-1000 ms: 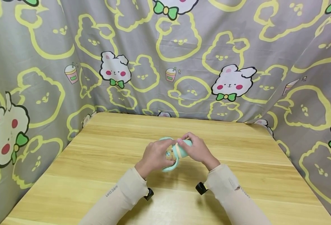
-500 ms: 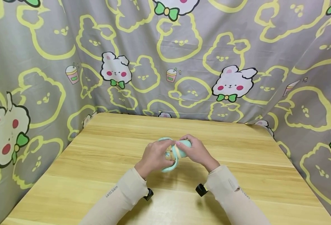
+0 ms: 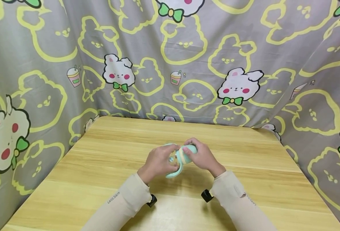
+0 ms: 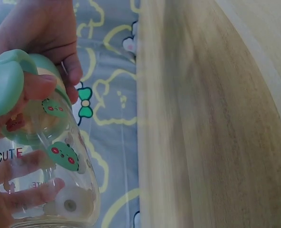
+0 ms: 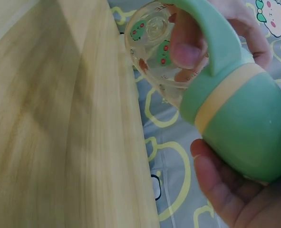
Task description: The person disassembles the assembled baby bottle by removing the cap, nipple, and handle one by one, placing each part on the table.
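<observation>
A baby bottle (image 3: 172,158) with a clear printed body, two mint-green handles (image 3: 174,174) and a rounded mint cap (image 3: 189,153) is held tilted above the table, its cap end to the right. My left hand (image 3: 159,162) grips the clear body; in the left wrist view its fingers show through the bottle wall (image 4: 64,159). Around the cap curl the thumb and fingers of my right hand (image 3: 203,155). A cream band (image 5: 226,95) rings the bottle beside the cap in the right wrist view, where the cap (image 5: 254,126) sits against the handle collar.
A wood-grain table (image 3: 106,166) spreads under both hands. Patterned grey curtains (image 3: 147,48) hang along its back and sides. A small black device (image 3: 207,195) sticks out from the right sleeve, and another black device (image 3: 152,200) from the left.
Both hands stay on the bottle in nearly the same place. The right thumb has shifted slightly on the cap, and the bottle's tilt has changed a little.
</observation>
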`<state>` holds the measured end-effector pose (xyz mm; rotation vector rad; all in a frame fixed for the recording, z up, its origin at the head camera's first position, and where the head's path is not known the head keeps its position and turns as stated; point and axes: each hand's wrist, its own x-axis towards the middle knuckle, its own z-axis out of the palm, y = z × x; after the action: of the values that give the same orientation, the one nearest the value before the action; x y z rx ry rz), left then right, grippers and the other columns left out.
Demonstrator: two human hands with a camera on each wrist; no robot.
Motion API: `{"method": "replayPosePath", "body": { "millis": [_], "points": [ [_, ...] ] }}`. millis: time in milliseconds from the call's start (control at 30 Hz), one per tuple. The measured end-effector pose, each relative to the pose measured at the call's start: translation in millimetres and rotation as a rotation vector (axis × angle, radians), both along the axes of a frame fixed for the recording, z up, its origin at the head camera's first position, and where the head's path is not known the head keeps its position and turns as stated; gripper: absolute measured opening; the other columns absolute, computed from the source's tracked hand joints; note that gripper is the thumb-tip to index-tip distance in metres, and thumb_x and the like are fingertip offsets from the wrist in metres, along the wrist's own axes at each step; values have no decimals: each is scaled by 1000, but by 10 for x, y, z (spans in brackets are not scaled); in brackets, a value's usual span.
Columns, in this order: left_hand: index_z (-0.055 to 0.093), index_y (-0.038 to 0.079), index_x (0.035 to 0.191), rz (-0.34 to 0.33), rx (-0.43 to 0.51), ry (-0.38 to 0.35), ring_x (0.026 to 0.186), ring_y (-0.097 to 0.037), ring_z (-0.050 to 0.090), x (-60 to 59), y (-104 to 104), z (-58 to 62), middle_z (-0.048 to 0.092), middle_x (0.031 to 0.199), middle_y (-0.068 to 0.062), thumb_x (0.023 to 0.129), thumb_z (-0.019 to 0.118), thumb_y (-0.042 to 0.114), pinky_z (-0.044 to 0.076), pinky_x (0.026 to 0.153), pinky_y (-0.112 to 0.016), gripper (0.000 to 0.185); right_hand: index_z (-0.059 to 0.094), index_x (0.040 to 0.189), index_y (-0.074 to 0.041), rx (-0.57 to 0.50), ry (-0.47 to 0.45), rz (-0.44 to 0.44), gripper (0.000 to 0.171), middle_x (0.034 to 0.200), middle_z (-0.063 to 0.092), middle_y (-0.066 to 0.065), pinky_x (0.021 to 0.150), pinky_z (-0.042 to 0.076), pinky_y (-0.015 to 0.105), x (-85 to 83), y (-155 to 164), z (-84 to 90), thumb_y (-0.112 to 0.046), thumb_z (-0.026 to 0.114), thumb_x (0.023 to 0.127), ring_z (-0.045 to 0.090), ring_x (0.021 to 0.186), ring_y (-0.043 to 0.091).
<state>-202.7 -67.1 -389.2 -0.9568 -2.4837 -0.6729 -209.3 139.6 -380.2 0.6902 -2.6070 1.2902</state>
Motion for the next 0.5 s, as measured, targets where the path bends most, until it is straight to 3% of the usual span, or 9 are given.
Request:
{"method": "replayPosePath", "body": {
  "millis": [133, 267, 500],
  "points": [
    [65, 18, 117, -10, -20, 96, 69, -7, 59, -4, 21, -13, 70, 105, 5, 63, 85, 27, 47, 55, -26, 58, 58, 108, -7, -32, -127, -16, 40, 94, 61, 13, 63, 54, 36, -9, 5, 30, -45, 47, 99, 59, 74, 23],
    [65, 18, 116, 6, -40, 123, 77, -10, 65, -7, 27, -31, 70, 105, 4, 62, 87, 29, 50, 59, -30, 60, 57, 118, -6, -77, -277, 9, 40, 97, 58, 19, 59, 56, 45, -28, 2, 7, -41, 53, 98, 62, 75, 24],
    [65, 18, 116, 19, -49, 97, 78, -11, 64, -14, 17, -22, 70, 104, 6, 62, 85, 32, 50, 60, -31, 59, 65, 111, -11, -88, -262, 17, 32, 94, 61, 12, 61, 55, 47, -41, 0, -14, -37, 65, 92, 61, 70, 22]
  ]
}}
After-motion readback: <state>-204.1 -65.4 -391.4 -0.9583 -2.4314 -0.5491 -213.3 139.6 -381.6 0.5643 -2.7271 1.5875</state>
